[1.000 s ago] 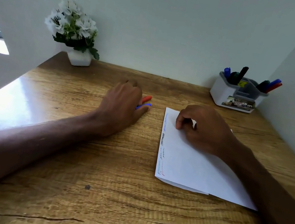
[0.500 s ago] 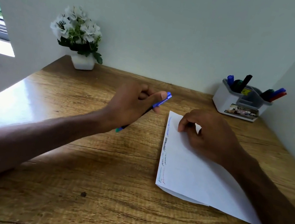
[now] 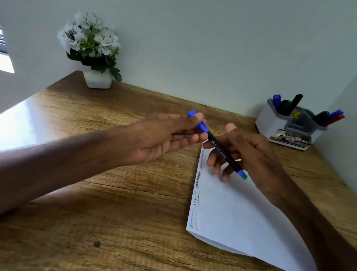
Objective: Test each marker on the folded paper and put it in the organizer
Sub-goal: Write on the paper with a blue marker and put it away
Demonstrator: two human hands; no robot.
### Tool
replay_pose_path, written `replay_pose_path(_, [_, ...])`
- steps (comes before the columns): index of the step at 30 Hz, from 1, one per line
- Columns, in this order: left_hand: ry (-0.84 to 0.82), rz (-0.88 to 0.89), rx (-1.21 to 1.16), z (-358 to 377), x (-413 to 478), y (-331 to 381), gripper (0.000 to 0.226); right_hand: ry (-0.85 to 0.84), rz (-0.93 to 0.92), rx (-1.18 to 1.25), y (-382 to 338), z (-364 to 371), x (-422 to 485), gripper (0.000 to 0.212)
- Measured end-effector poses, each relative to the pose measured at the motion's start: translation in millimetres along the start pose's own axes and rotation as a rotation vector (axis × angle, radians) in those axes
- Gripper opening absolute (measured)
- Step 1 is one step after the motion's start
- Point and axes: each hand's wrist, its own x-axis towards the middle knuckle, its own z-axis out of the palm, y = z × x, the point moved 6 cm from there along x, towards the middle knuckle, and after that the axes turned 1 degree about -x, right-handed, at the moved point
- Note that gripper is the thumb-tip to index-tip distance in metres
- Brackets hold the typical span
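Note:
A black marker with a blue cap and a teal end hangs slanted above the far edge of the folded white paper. My left hand pinches it at the blue cap between thumb and fingers. My right hand is lifted off the paper, just behind the barrel, its thumb up and fingers loosely spread under the marker without closing on it. Short scribbles in several colours run down the paper's left edge. The white and grey organizer stands at the back right with several markers in it.
A white pot of white flowers stands at the back left of the wooden desk. Walls close the desk in at the back and on both sides. A window opening shows at the far left.
My left hand picked the blue-capped marker off the desk and carried it right, over the paper. My right hand lifted off the paper up to the marker's barrel.

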Motion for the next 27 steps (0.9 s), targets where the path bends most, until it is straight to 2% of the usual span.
replay_pose_path(3, [-0.021,0.067,0.057,4,-2,-1,0.025,-0.016,-0.044,-0.053,-1,2,-1,0.035])
replay_pose_path(6, [-0.003,0.204,0.305,3,-6,3,0.025,0.034,-0.148,-0.248,0,-2,2,0.021])
replay_pose_path(10, [0.054,0.34,0.547,2,-11,5,0.021,0.065,-0.231,-0.511,1,-10,4,0.015])
replay_pose_path(22, [0.086,0.498,0.707,8,-12,-8,0.02,0.038,-0.331,-0.721,-3,0,2,0.017])
replay_pose_path(27, [0.052,0.551,0.728,11,-15,-8,0.015,0.062,-0.33,-0.71,-3,1,2,0.028])
